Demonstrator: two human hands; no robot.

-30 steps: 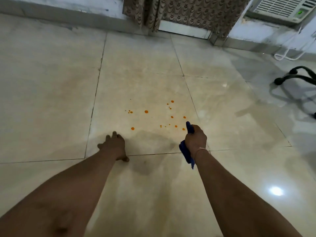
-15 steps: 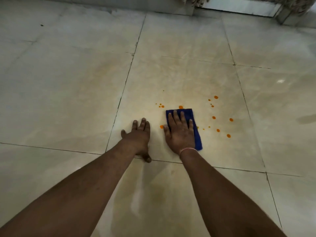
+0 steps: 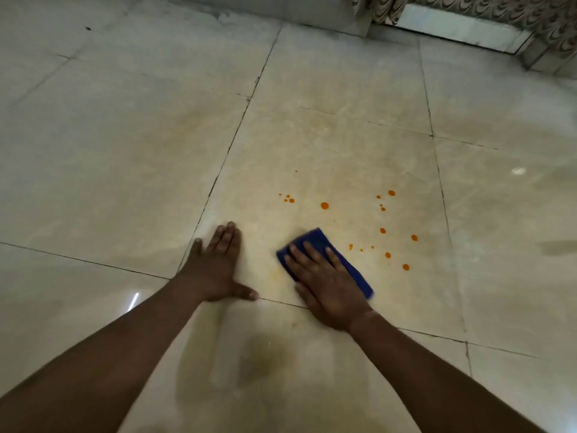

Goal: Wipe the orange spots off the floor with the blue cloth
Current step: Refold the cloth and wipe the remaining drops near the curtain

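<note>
A folded blue cloth (image 3: 315, 240) lies flat on the beige tiled floor (image 3: 327, 145). My right hand (image 3: 324, 282) presses down on it with fingers spread, covering most of it. Several orange spots (image 3: 324, 205) dot the tile beyond and to the right of the cloth, the nearest about a hand's width from its right edge. A faint orange smear (image 3: 276, 276) shows just left of the cloth. My left hand (image 3: 218, 267) rests palm down on the floor to the left, fingers together and thumb out, holding nothing.
A patterned curtain (image 3: 499, 7) hangs at the top right above a pale threshold (image 3: 452, 29). Dark grout lines (image 3: 231, 145) cross the glossy tiles. A wall base (image 3: 281, 4) runs along the top.
My right hand has drawn the cloth back toward me and to the left, uncovering one large spot. The spot left of the cloth is now a faint smear. The camera has shifted.
</note>
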